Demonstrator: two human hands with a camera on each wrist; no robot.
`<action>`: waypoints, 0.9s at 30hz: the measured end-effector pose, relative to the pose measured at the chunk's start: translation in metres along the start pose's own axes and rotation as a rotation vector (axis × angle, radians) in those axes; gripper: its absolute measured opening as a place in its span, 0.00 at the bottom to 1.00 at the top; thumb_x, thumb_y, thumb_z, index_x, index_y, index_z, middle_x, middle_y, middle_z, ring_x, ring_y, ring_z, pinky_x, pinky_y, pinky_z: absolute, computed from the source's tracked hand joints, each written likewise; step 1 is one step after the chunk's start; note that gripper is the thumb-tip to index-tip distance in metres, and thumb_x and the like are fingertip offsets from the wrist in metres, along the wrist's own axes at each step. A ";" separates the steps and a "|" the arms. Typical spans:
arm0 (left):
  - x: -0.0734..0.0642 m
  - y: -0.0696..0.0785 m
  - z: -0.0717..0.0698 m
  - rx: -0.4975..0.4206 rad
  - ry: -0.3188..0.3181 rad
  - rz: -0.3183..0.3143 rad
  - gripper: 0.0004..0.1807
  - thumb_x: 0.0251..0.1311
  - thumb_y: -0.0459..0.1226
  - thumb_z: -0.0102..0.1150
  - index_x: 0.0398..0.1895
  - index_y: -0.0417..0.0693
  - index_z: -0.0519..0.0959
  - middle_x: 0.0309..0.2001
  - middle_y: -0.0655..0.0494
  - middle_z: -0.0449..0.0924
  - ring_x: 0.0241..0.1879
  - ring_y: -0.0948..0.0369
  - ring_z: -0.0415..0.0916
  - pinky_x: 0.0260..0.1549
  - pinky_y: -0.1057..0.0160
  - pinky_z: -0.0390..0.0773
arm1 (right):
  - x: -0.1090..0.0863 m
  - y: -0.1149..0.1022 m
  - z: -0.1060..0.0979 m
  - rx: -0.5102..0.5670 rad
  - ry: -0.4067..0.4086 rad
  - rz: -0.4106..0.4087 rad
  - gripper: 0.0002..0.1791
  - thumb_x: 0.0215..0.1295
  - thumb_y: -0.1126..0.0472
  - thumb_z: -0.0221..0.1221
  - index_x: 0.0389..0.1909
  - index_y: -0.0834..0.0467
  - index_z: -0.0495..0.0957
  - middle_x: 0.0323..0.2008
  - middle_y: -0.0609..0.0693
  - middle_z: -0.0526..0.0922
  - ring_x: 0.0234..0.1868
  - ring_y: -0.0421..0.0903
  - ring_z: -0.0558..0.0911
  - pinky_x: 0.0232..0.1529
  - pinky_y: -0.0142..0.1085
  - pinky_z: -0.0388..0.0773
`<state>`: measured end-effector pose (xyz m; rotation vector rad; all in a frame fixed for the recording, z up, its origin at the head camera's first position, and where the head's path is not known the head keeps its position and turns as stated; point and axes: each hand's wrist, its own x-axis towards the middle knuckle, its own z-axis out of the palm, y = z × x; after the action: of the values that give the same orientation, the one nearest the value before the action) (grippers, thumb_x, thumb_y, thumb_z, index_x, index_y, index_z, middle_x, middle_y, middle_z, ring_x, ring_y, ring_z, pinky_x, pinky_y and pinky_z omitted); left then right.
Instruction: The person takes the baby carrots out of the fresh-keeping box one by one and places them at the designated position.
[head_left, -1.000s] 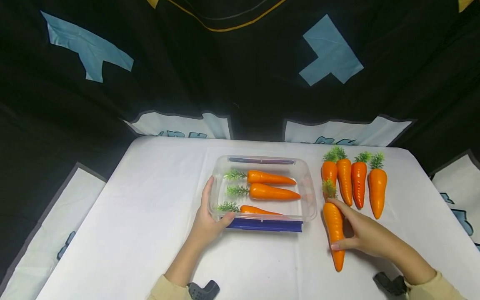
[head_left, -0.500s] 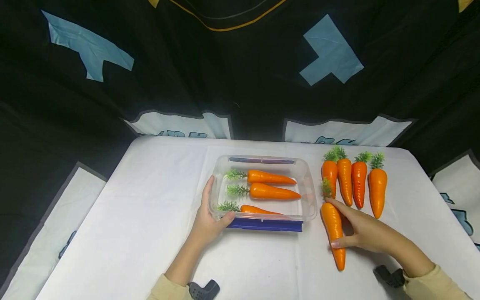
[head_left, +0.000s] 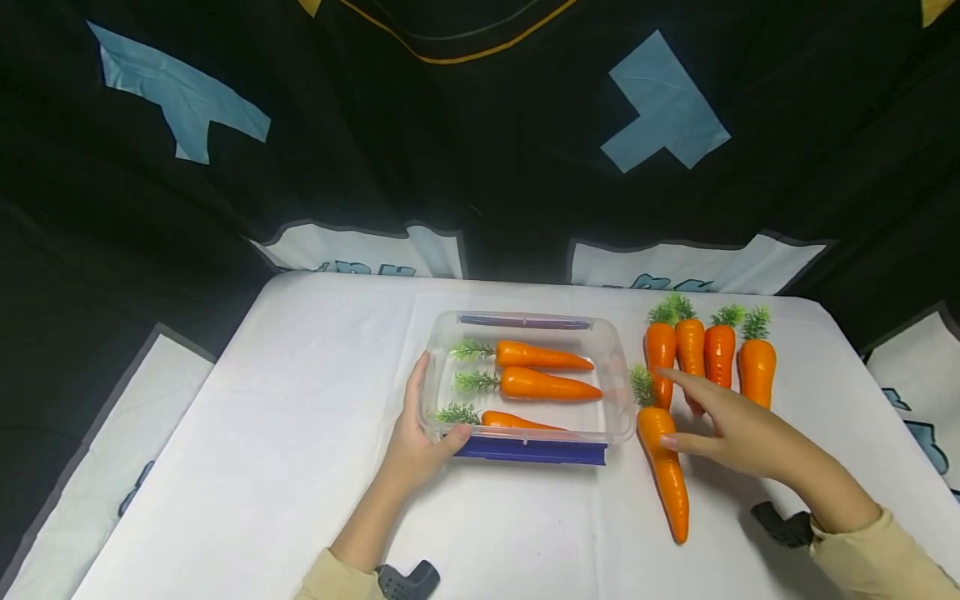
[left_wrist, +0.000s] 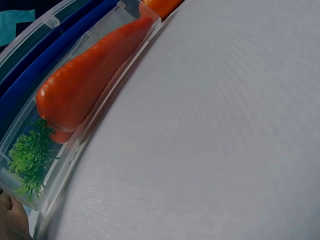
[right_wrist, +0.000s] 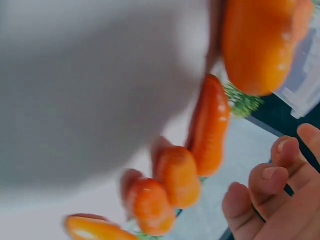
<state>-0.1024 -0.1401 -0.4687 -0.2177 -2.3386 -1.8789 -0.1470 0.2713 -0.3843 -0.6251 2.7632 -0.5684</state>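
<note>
My left hand (head_left: 420, 437) grips the left front corner of a clear plastic box (head_left: 618, 375), thumb over the rim. Inside lie three glossy orange carrots with feathery green tops: a rear one (head_left: 543, 355), a middle one (head_left: 551, 383) and a front one (head_left: 517, 419), also large in the left wrist view. Right of the box, a loose carrot (head_left: 663, 475) lies on the white table, tip toward me. My right hand (head_left: 738, 429) hovers over it with fingers spread, thumb tip overlapping the carrot in the head view. In the right wrist view its fingers hold nothing.
Behind the right hand several carrots (head_left: 757, 367) lie in a row, leafy tops to the back. A blue latch flap (head_left: 528, 452) hangs from the box's front. Dark cloth (head_left: 480, 167) with pale patches hangs behind the white table (head_left: 262, 433).
My right hand has let go of the loose carrot and moved back over it, fingers opening. The carrot's leafy end has swung left toward the box. The left hand and box stayed still.
</note>
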 end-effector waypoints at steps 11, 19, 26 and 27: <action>0.000 -0.002 0.000 -0.006 -0.001 -0.001 0.59 0.52 0.47 0.72 0.79 0.74 0.40 0.80 0.50 0.47 0.74 0.43 0.57 0.69 0.34 0.59 | 0.039 -0.025 -0.023 -0.007 0.105 -0.085 0.45 0.62 0.33 0.59 0.75 0.49 0.59 0.62 0.57 0.74 0.58 0.58 0.75 0.55 0.59 0.80; 0.000 -0.002 0.000 -0.017 -0.007 0.003 0.59 0.52 0.48 0.72 0.79 0.73 0.40 0.79 0.51 0.48 0.73 0.44 0.59 0.68 0.35 0.61 | 0.070 -0.049 -0.022 -0.015 0.038 -0.130 0.43 0.58 0.30 0.60 0.74 0.37 0.60 0.53 0.49 0.77 0.50 0.50 0.75 0.48 0.47 0.84; -0.001 -0.001 0.000 -0.015 -0.003 -0.014 0.59 0.52 0.48 0.72 0.79 0.74 0.40 0.80 0.52 0.48 0.73 0.45 0.59 0.69 0.35 0.61 | 0.092 -0.070 -0.017 -0.110 0.008 -0.260 0.40 0.59 0.42 0.67 0.72 0.35 0.64 0.55 0.44 0.80 0.50 0.47 0.75 0.44 0.37 0.80; -0.001 -0.001 0.000 -0.015 -0.003 -0.015 0.59 0.52 0.48 0.72 0.79 0.74 0.40 0.80 0.52 0.48 0.73 0.45 0.59 0.69 0.35 0.61 | 0.094 -0.072 -0.016 -0.126 0.006 -0.282 0.40 0.59 0.43 0.68 0.72 0.34 0.64 0.57 0.43 0.80 0.50 0.47 0.75 0.44 0.37 0.79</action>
<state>-0.1020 -0.1405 -0.4698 -0.2053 -2.3356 -1.9041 -0.2088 0.1731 -0.3541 -1.0550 2.7507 -0.4533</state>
